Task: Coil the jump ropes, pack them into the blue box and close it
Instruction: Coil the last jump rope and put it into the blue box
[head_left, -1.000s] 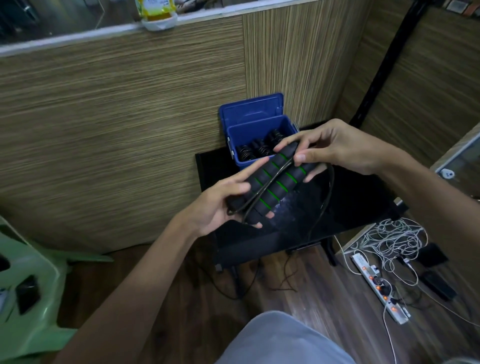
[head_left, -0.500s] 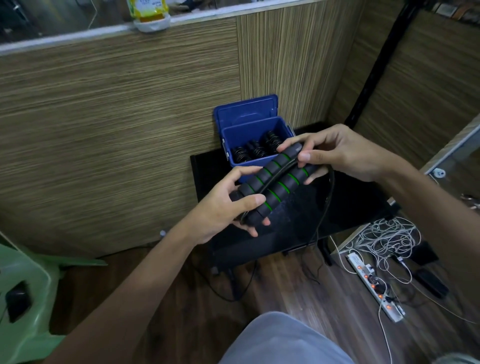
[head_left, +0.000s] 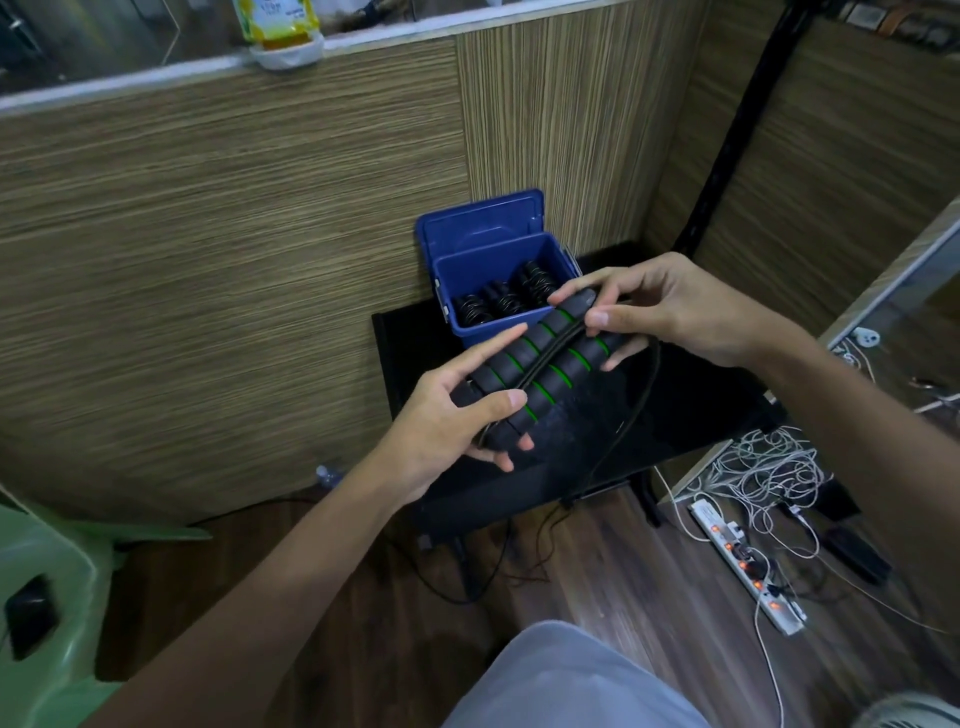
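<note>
A: Where do we stand? We have the pair of jump rope handles (head_left: 540, 364) side by side at the centre of the frame, black foam with green rings, held above the black table (head_left: 691, 405).

B: Our left hand (head_left: 452, 421) wraps the lower left end, thumb over the top and fingers curled beneath. Our right hand (head_left: 670, 306) pinches the upper right end between thumb and fingers.

A: And the cord (head_left: 636, 405)?

B: That is our worry. One strand lies in the groove between the handles, but a loop hangs loose to the right of them and drops toward the table's front edge. If we carry the bundle over with that loop trailing, we judge it could snag the edge or spill over the box wall.

A: The blue box (head_left: 506, 270) sits just above the handles in the frame, lid up against the wooden panel, with dark coiled things already lying inside.

B: So room may be short. A slack coil could stop the lid from closing, and loosening either hand might let the two handles slide apart.
</note>
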